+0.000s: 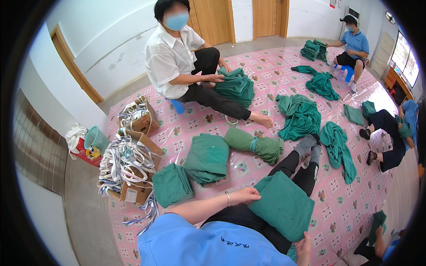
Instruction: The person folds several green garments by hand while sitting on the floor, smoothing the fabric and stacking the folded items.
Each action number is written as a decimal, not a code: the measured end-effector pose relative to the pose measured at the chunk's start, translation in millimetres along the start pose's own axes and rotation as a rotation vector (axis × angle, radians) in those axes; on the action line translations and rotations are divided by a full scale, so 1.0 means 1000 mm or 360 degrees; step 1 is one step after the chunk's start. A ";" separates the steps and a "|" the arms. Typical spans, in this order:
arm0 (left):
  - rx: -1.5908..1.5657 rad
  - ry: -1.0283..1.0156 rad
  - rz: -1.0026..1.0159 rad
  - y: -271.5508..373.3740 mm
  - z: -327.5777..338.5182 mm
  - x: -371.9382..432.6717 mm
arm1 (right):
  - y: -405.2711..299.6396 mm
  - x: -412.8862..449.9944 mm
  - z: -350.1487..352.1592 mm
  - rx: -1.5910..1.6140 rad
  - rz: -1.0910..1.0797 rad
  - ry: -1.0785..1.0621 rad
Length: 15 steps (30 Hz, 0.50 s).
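A folded green cloth garment (283, 206) lies flat across my lap, over my black trousers. My left hand (247, 195) pinches its left corner between thumb and fingers. At the near right corner, my right hand (303, 247) grips the edge of the same garment. To the left of my legs stand a small stack of folded green garments (172, 184) and a larger folded green stack (207, 158). Beyond them is a rolled green bundle (253, 145) tied around its middle. Crumpled green garments (299, 116) lie past my feet, with another loose garment (337, 149) to their right.
Cardboard boxes (136, 191) overflow with white and blue straps (128, 159) at left, near a green plastic basket (96, 138). A person in a white shirt (179, 60) handles a green stack (234, 87). Other people sit farther right on the pink patterned floor sheet (336, 212).
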<state>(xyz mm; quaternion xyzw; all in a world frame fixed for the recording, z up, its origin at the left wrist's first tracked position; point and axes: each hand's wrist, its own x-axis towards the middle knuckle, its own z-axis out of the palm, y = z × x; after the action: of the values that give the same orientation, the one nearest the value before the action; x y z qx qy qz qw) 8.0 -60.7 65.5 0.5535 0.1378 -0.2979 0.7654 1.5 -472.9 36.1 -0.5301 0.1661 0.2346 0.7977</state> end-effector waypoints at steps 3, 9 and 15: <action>0.0194 0.0124 -0.0106 0.031 0.009 0.002 | -0.035 -0.012 0.044 0.0079 0.0092 0.0053; 0.0489 0.0751 0.0328 0.010 0.017 0.102 | -0.042 0.065 0.043 -0.0514 0.0020 0.0180; 0.0981 0.0988 0.0680 -0.001 0.004 0.142 | 0.003 0.114 -0.001 -0.1732 -0.0413 0.0718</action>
<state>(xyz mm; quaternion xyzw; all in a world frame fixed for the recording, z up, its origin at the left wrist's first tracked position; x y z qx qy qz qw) 118.5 -108.1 -10.2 0.8330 0.1483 0.0182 0.5328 95.5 -450.2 -24.9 -0.9148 0.1212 0.0684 0.3792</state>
